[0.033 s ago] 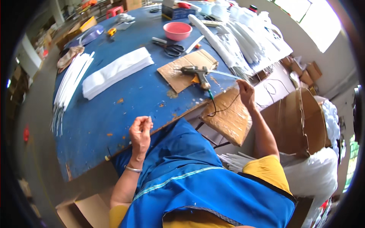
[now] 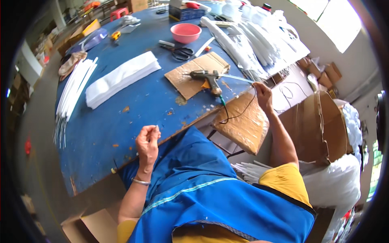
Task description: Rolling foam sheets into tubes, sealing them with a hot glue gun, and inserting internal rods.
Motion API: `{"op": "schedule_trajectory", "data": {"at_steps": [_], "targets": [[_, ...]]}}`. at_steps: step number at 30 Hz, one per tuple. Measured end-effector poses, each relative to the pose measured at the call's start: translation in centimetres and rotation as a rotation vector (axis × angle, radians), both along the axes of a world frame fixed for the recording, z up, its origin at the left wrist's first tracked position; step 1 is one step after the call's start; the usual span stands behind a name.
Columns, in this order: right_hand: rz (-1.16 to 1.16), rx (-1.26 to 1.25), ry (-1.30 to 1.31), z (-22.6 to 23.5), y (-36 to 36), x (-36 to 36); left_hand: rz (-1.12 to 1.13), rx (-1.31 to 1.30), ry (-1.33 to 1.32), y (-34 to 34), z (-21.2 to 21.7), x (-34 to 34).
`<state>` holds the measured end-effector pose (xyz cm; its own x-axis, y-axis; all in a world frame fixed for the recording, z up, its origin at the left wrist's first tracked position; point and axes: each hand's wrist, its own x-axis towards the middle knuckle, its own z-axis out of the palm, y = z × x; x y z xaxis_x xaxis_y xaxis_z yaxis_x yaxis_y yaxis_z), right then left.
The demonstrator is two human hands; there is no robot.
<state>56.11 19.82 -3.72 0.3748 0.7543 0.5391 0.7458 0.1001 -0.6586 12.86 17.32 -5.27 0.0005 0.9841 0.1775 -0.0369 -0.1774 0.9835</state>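
Note:
My left hand (image 2: 148, 142) is raised over the near edge of the blue table (image 2: 121, 121), thumb and fingers pinched on a tiny white piece (image 2: 156, 128). My right hand (image 2: 262, 95) reaches to the table's right edge and closes on the end of a thin pale stick (image 2: 240, 78) that runs back to a glue gun (image 2: 205, 76). The gun lies on a cardboard sheet (image 2: 194, 67), and its black cord (image 2: 227, 113) hangs over the edge. A bundle of long white wrapped stems (image 2: 243, 48) ends just above my right hand.
A stack of white sheets (image 2: 121, 77) lies mid-table, with thin white sticks (image 2: 71, 95) at the left edge. Scissors (image 2: 178, 52) and a pink bowl (image 2: 185, 32) sit farther back. A brown wrapped board (image 2: 243, 121) and an open cardboard box (image 2: 316, 121) stand at the right.

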Motion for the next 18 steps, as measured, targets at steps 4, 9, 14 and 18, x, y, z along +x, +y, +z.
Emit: {"op": "schedule_trajectory", "data": {"at_steps": [4,9,14,18], "targets": [[-0.081,0.001,-0.028,-0.3,1.1,6.5,0.006,-0.012,0.034,0.3,0.0,-0.5],[-0.159,0.015,0.005,-0.2,2.7,11.4,-0.08,-0.001,0.041,0.1,-0.3,-1.4],[-0.27,-0.023,-0.075,1.5,5.2,15.6,-0.094,-0.013,0.127,-0.1,-0.3,-1.5],[-0.316,0.098,-0.154,3.6,7.3,19.5,-0.095,-0.029,0.152,-0.1,-0.2,-1.5]]}}
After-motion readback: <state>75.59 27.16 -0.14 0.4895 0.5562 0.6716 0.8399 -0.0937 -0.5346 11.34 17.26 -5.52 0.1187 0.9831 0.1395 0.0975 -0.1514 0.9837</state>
